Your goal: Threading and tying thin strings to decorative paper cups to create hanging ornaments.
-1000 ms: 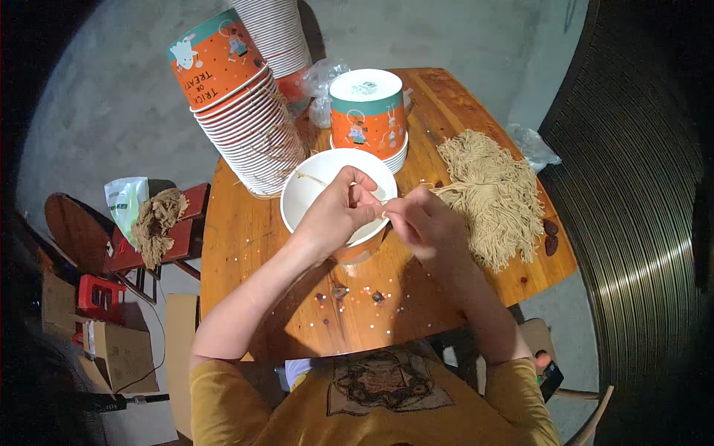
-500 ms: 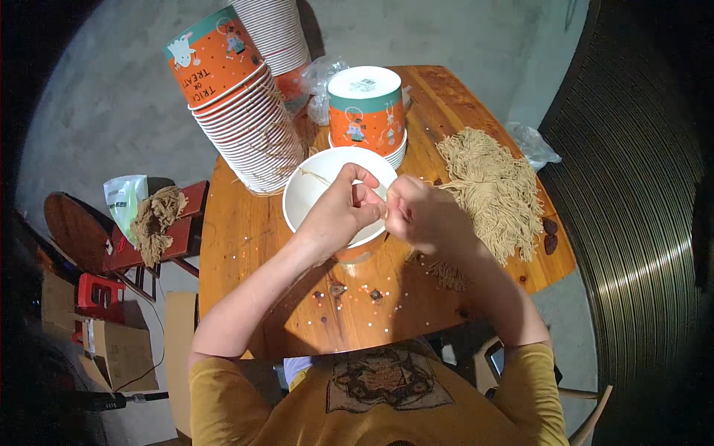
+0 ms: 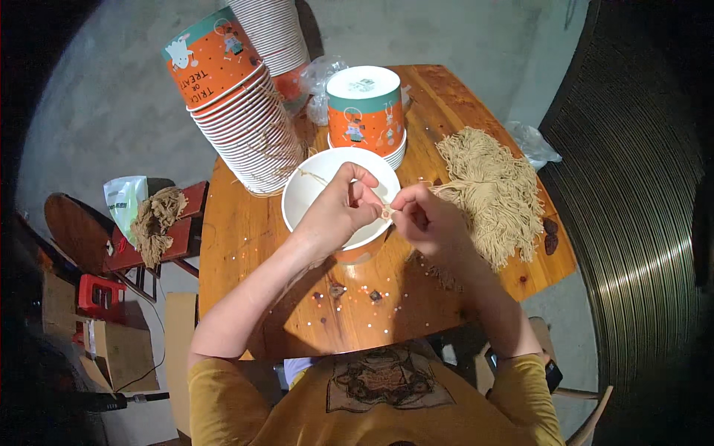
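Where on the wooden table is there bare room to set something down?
Back right: the wooden table is bare between the upturned tubs and the yarn bundle. Left: a lightly speckled patch lies between the leaning tub stack and left forearm. Crowded: the open tub, where the left hand and right hand hold a thin cord; the front middle has scattered specks.
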The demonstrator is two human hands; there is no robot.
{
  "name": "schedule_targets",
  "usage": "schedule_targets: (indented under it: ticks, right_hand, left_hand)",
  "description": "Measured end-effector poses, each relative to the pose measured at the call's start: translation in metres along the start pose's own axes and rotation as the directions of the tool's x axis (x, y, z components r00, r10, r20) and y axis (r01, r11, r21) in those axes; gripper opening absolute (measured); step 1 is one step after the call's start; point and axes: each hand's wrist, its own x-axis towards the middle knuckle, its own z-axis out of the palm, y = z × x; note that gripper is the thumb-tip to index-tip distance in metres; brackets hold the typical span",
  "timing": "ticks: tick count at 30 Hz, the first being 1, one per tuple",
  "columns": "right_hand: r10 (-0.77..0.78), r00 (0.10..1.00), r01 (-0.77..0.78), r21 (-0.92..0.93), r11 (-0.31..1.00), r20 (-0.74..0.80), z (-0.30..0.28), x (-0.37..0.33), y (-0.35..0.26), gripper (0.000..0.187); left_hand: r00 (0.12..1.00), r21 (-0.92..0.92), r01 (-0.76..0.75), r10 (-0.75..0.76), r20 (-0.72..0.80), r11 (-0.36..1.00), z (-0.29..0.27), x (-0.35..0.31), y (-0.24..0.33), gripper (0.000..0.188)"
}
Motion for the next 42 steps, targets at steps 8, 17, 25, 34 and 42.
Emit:
schedule_targets:
  ticks: [8, 17, 25, 34, 42]
  right_hand:
    - [0.007, 0.999, -0.009, -0.037, 0.999, -0.036, 0.004, -0.001, 0.002, 0.012]
    - [-0.023, 0.996, 0.019, -0.048, 0.999, -0.088, 0.005, -0.002, -0.002, 0.013]
    - [-0.363, 0.927, 0.288, -0.435, 0.853, -0.098, 0.002, -0.002, 0.003, 0.019]
    - [-0.569, 0.813, 0.496, -0.66, 0.564, 0.124, -0.006, 0.006, -0.007, 0.022]
    - [0.387, 0.911, -0.404, 0.116, 0.907, 0.144, -0.011, 0.016, -0.006, 0.017]
  left_hand:
    - [0.999, 0.09, -0.034, 0.033, 0.012, 0.995, 0.002, -0.001, 0.002, 0.03]
    - [0.996, 0.118, -0.081, 0.076, 0.044, 0.99, 0.003, -0.001, 0.001, 0.028]
    - [0.998, 0.042, -0.037, 0.035, 0.044, 0.998, 0.003, 0.0, 0.003, 0.028]
    - [0.998, 0.114, -0.044, 0.04, 0.04, 0.993, 0.007, -0.001, 0.002, 0.027]
    - [0.997, 0.109, -0.059, 0.054, 0.049, 0.992, 0.006, -0.003, 0.002, 0.026]
